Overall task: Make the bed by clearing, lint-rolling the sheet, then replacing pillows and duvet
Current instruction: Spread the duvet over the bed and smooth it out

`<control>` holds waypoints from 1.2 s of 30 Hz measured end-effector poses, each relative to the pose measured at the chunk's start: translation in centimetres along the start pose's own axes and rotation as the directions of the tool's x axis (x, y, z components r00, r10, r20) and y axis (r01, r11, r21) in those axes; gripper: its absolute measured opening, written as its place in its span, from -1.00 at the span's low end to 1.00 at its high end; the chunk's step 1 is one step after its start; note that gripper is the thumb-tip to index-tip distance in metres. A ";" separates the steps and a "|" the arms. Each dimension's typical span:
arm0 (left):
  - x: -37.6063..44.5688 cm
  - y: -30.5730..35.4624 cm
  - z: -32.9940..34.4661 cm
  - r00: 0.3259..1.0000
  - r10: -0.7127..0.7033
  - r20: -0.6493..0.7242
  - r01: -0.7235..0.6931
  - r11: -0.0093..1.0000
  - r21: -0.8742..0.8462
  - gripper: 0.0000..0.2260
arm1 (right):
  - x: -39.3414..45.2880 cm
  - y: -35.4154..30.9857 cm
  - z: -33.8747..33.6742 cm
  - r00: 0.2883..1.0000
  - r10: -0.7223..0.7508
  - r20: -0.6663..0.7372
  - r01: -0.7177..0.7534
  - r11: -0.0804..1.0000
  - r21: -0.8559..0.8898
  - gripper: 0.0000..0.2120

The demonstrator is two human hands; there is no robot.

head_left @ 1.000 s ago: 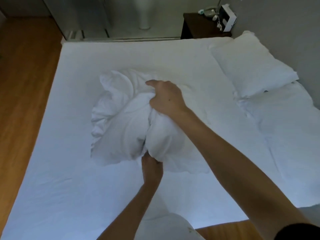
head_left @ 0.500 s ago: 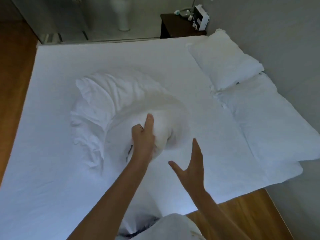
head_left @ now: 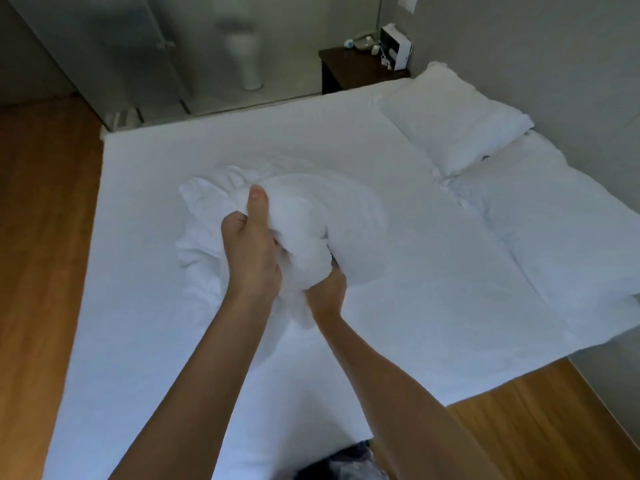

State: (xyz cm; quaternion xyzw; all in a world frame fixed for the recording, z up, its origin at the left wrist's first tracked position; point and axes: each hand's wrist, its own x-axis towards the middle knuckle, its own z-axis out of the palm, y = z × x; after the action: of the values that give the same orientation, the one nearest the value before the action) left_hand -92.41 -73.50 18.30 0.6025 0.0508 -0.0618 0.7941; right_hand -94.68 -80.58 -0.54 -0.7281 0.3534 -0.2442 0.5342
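Right hand (head_left: 327, 289), hanging open half a second back, is now clamping the bunched pillow (head_left: 311, 220) at 6 o'clock beside the gripping left hand (head_left: 251, 251), mid-sheet (head_left: 138, 341), so I'd be shaking filling down evenly, both fingers (head_left: 258, 202) curled tight.

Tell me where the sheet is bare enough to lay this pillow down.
Bare sheet on the floor side and toward the nightstand. Crowded by the wall: two pillows there. Both hands, left and right, grip the bunched pillow.

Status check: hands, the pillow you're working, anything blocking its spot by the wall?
Left hand and right hand: both grip the bunched pillow, mid-sheet. Two pillows lie by the wall. No obstruction seen.
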 end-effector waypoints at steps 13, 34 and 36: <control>3.1 -2.7 -3.5 0.969 0.063 0.240 -0.150 0.921 0.359 -0.92 | 10.2 -16.0 -16.0 0.766 -0.643 -0.009 0.503 0.607 -0.615 -0.86; 0.4 -20.4 -4.7 0.814 0.201 0.545 -0.571 0.104 0.814 -0.71 | 5.1 6.1 -16.0 0.823 -0.239 0.515 0.320 0.944 -0.074 -0.60; -1.4 -22.9 -3.6 0.879 0.159 0.449 -0.469 0.123 0.875 -0.74 | 7.1 10.2 -17.8 0.896 -0.066 0.438 0.154 0.973 -0.169 -0.69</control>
State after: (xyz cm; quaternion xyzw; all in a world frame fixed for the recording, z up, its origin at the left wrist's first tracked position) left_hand -97.51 -76.04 -4.24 0.9465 -0.2272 0.0167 0.2285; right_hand -105.80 -98.66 -4.84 -0.8326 0.2076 -0.0709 0.5086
